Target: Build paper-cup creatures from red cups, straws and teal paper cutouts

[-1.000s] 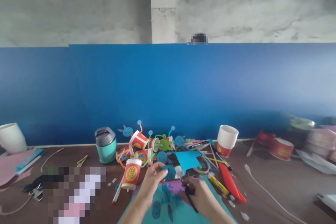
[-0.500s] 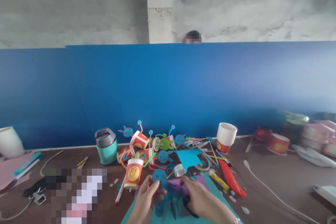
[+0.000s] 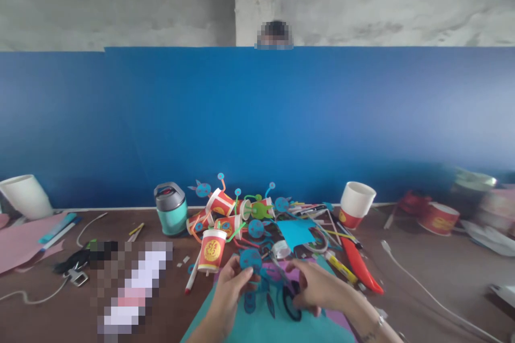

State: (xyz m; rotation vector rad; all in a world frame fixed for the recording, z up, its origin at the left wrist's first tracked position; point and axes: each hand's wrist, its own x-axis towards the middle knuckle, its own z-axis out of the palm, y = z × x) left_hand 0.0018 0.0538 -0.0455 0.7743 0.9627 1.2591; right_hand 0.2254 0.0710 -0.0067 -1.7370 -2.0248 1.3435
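My left hand [image 3: 233,289] pinches a round blue paper cutout [image 3: 250,260] with a drawn face between thumb and fingers. In my right hand [image 3: 319,285] are scissors with black handles [image 3: 291,304]; the blades point away from me, up and left. Below the cutout, more small blue paper pieces [image 3: 250,302] lie on teal paper [image 3: 237,327], with purple paper partly under the hands. A red and white paper cup [image 3: 212,251] stands upside down just left of my left hand. My right fingers partly cover the scissors.
Behind the hands is a pile of decorated cups [image 3: 222,202], with blue paper [image 3: 296,233] and a tape roll [image 3: 280,250]. A teal flask [image 3: 171,214] stands left, stacked cups [image 3: 357,203] right. A red-handled tool [image 3: 360,265] and white cable [image 3: 418,284] lie right. A blue partition [image 3: 257,118] rises behind.
The view has tilted down and turned slightly left. My right hand has shifted a little, showing more of the scissors' black handles. My left hand keeps hold of the blue cutout.
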